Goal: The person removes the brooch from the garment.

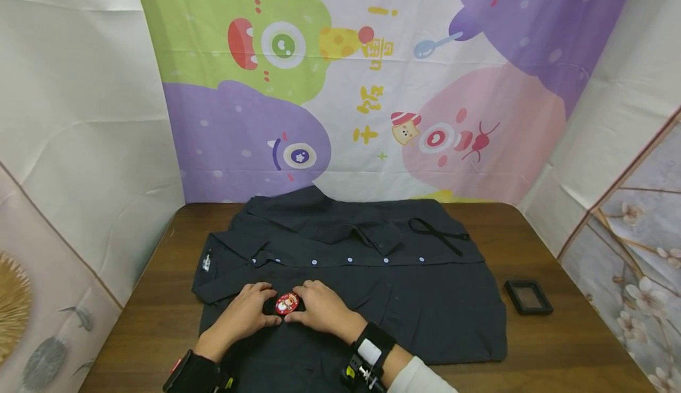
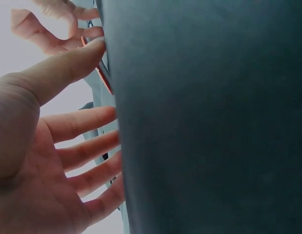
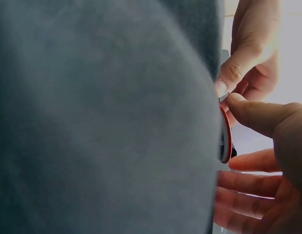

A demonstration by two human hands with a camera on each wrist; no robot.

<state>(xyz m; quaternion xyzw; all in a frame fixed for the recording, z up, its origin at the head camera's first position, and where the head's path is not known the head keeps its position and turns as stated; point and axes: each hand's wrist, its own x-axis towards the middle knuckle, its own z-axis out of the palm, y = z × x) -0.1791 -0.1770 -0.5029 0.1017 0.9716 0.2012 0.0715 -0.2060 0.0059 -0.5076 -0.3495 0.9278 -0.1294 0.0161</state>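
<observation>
Centrally, left hand [image 1: 246, 315] and right hand [image 1: 323, 307] pinch red badge [image 1: 287, 304]; black tray-like frame [image 1: 534, 310] beside shirt [image 1: 431, 310], contents unclear.

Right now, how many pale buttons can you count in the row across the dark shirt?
6 pale buttons run across the dark shirt: two at left, two mid-row, two at right. Folds may hide others.

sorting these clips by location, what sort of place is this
Probably a makeshift indoor tabletop filming corner: a wooden table stands before a cartoon-printed cloth, plain white sheeting shows on either side, and a dark shirt lies spread on top.
</observation>
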